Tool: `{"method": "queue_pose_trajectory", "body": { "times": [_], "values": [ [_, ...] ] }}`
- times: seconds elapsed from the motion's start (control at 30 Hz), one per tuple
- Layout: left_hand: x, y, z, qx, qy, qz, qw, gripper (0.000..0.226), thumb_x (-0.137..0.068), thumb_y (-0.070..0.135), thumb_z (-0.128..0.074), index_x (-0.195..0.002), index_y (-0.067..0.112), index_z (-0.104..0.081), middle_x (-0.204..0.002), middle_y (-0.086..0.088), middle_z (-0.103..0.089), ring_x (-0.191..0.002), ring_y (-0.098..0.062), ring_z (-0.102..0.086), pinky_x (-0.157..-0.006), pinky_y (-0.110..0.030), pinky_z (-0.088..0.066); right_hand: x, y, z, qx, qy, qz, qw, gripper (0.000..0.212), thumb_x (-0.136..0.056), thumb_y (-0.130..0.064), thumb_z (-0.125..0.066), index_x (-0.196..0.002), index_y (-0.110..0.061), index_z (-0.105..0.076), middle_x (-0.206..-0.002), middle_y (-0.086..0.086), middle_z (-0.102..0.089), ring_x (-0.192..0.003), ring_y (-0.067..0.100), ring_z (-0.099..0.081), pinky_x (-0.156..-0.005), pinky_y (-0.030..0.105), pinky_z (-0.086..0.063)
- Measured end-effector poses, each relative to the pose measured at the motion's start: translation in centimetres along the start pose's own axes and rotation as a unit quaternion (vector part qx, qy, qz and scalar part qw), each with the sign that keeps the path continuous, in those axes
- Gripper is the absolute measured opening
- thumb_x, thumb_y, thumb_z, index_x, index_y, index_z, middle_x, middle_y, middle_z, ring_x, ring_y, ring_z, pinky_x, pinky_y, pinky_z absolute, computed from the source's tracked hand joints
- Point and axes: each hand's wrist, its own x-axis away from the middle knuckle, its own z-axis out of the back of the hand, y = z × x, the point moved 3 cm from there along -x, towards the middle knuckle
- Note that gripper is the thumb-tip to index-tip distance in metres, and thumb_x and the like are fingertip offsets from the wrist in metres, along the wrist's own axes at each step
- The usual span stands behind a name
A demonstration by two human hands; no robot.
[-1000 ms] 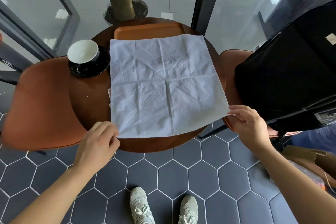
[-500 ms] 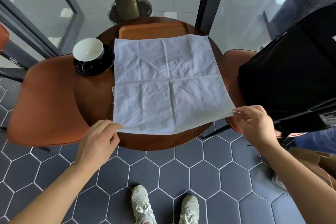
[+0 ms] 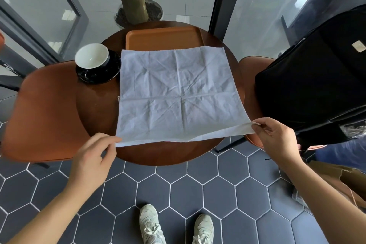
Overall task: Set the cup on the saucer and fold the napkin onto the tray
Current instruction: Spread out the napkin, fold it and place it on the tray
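Pinching the near corners of the napkin [image 3: 176,95], the left hand [image 3: 93,161] and right hand [image 3: 277,138] each have fingers closed on cloth; it spreads flat over the bench [image 3: 95,109], far edge overlapping the tray [image 3: 162,38] straight ahead, so the fold runs away from both hands equally; the cup [image 3: 92,58] already sits on its saucer [image 3: 103,74] far left

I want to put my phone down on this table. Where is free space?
Bare table shows left of the napkin, below the saucer holding the cup, and along the near edge. The tray strip beyond the napkin is free. The middle is covered.
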Motion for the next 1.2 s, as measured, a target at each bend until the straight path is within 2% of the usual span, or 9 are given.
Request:
{"method": "queue_pose_trajectory", "body": {
  "times": [0.07, 0.27, 0.37, 0.5, 0.63, 0.73, 0.87, 1.03, 1.2],
  "values": [
    [-0.1, 0.0, 0.3, 0.027, 0.011, -0.002, 1.0, 0.02, -0.092, 0.0, -0.06, -0.099, 0.012, -0.073, -0.091, 0.007, -0.061, -0.075, -0.007, -0.054, -0.061, -0.017, -0.039, -0.1, -0.2, 0.3, -0.011, -0.006, -0.003, 1.0, 0.009, -0.091, -0.015, -0.071, -0.094, -0.023, -0.075, -0.08, -0.013, -0.071, -0.078, -0.008, -0.063, -0.063, 0.001, -0.042],
    [0.7, 0.9, 0.8, 0.023, -0.012, -0.004, 1.0, 0.035, -0.093, 0.027, -0.044, -0.1, 0.009, -0.073, -0.092, 0.004, -0.062, -0.075, -0.014, -0.053, -0.062, -0.02, -0.04, 0.3, 0.0, 1.8, 0.008, -0.014, 0.015, 1.0, 0.016, -0.09, -0.012, -0.072, -0.088, -0.028, -0.072, -0.086, 0.005, -0.067, -0.07, 0.0, -0.062, -0.061, 0.0, -0.041],
    [0.7, 1.6, 0.9, 0.01, 0.0, 0.009, 1.0, 0.032, -0.094, 0.024, -0.046, -0.1, 0.009, -0.073, -0.09, 0.003, -0.062, -0.073, -0.016, -0.052, -0.065, -0.016, -0.039, 0.4, 0.0, 2.1, -0.01, -0.022, 0.008, 1.0, 0.021, -0.09, -0.011, -0.071, -0.086, -0.032, -0.07, -0.087, 0.005, -0.068, -0.069, 0.001, -0.064, -0.059, 0.0, -0.041],
    [0.4, 1.9, 0.5, -0.005, 0.028, 0.052, 0.998, 0.017, -0.093, 0.002, -0.059, -0.101, 0.01, -0.073, -0.089, 0.005, -0.062, -0.073, -0.015, -0.054, -0.067, -0.012, -0.038, -0.3, -0.5, 2.2, -0.046, -0.032, 0.004, 0.998, 0.02, -0.09, -0.009, -0.07, -0.085, -0.029, -0.07, -0.084, 0.002, -0.07, -0.072, -0.007, -0.062, -0.057, 0.002, -0.042],
    [-0.7, 1.5, 0.5, 0.063, 0.074, 0.147, 0.984, 0.036, -0.091, 0.0, -0.065, -0.098, 0.036, -0.069, -0.09, 0.012, -0.066, -0.081, -0.006, -0.059, -0.071, -0.003, -0.04, -2.2, -1.3, 2.5, -0.071, -0.033, 0.011, 0.997, 0.02, -0.09, -0.012, -0.07, -0.084, -0.031, -0.071, -0.08, -0.009, -0.072, -0.076, 0.0, -0.064, -0.061, 0.01, -0.046],
    [-1.8, 0.5, 0.4, 0.109, 0.105, 0.209, 0.966, 0.045, -0.091, 0.007, -0.067, -0.093, 0.053, -0.066, -0.09, 0.01, -0.07, -0.08, -0.013, -0.063, -0.073, -0.013, -0.048, -3.8, -1.9, 2.4, -0.09, -0.029, 0.015, 0.995, 0.018, -0.091, -0.014, -0.069, -0.087, -0.031, -0.072, -0.081, -0.012, -0.072, -0.077, 0.006, -0.066, -0.067, 0.027, -0.052],
    [-3.5, -0.2, 0.3, 0.149, 0.129, 0.257, 0.946, 0.033, -0.09, 0.017, -0.069, -0.097, 0.049, -0.071, -0.088, 0.019, -0.072, -0.076, 0.0, -0.064, -0.072, -0.022, -0.053, -6.4, -2.8, 1.7, -0.118, -0.013, 0.019, 0.993, 0.018, -0.093, -0.019, -0.068, -0.088, -0.037, -0.071, -0.082, -0.015, -0.071, -0.081, 0.007, -0.065, -0.064, 0.024, -0.047],
    [-7.5, -1.2, -0.1, 0.181, 0.17, 0.259, 0.934, 0.032, -0.086, 0.007, -0.071, -0.098, 0.036, -0.074, -0.082, 0.019, -0.071, -0.072, 0.005, -0.065, -0.07, -0.004, -0.047, -10.0, -4.7, 0.3, -0.136, 0.01, 0.002, 0.991, 0.021, -0.094, -0.024, -0.066, -0.087, -0.043, -0.07, -0.083, -0.023, -0.069, -0.078, 0.004, -0.064, -0.067, 0.027, -0.049],
    [-11.4, -2.7, -0.1, 0.203, 0.168, 0.257, 0.93, 0.028, -0.085, 0.007, -0.074, -0.102, 0.03, -0.075, -0.087, 0.021, -0.071, -0.079, 0.007, -0.066, -0.075, -0.003, -0.046, -13.7, -6.3, -1.2, -0.139, 0.032, -0.031, 0.989, 0.014, -0.092, -0.026, -0.066, -0.087, -0.038, -0.071, -0.08, -0.007, -0.071, -0.076, 0.022, -0.065, -0.07, 0.042, -0.056]
  ]
}}
